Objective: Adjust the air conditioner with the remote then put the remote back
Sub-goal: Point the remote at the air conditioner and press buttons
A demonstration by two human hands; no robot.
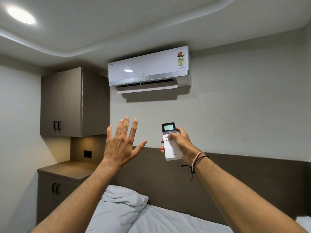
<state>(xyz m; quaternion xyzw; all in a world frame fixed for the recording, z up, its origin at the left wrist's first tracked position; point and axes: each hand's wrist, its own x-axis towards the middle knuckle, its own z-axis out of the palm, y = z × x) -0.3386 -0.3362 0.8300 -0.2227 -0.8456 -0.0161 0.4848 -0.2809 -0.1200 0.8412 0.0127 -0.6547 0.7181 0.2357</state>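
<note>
Best done keeping right hand (180, 140) closed around slim white plastic remote (171, 142), screen aimed at white wall-mounted air conditioner (149, 69), thumb pressing squarely, left hand (120, 145) spread empty.

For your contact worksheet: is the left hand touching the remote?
Apart. The head view shows the left hand spread open, with bare wall between it and the remote, which the right hand holds.

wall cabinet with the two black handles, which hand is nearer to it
Left. The left hand is raised open just right of the wall cabinet; the right hand, holding the remote, is farther right.
</note>
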